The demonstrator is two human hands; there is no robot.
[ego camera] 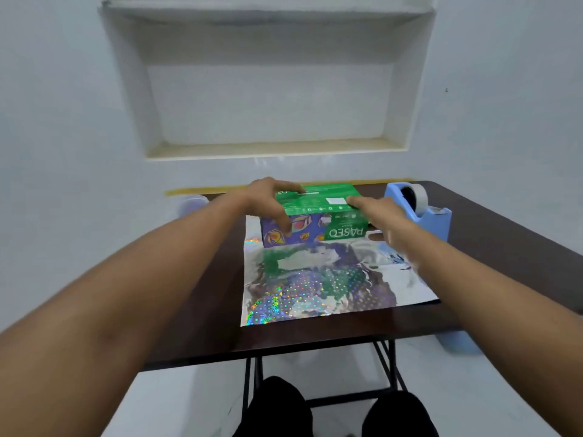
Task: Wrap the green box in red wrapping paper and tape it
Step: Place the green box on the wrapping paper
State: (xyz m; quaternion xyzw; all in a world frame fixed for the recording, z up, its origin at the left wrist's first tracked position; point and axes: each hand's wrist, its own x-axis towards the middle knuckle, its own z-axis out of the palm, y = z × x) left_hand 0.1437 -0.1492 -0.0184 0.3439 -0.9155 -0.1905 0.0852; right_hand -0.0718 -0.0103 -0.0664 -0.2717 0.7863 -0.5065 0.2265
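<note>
Both my left hand (268,200) and right hand (375,212) grip the green box (318,200) by its ends, long axis running between them; the silvery wrapping sheet (331,279) spreads toward me.

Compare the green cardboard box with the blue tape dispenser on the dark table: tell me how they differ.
The green cardboard box stands on the shiny holographic wrapping sheet; the blue plastic tape dispenser stands on the bare dark table. Both hands, left hand and right hand, grip the box; nothing touches the dispenser. The box is printed green and purple; the dispenser is plain blue with a tape roll. Both stand near the table's far edge.
</note>
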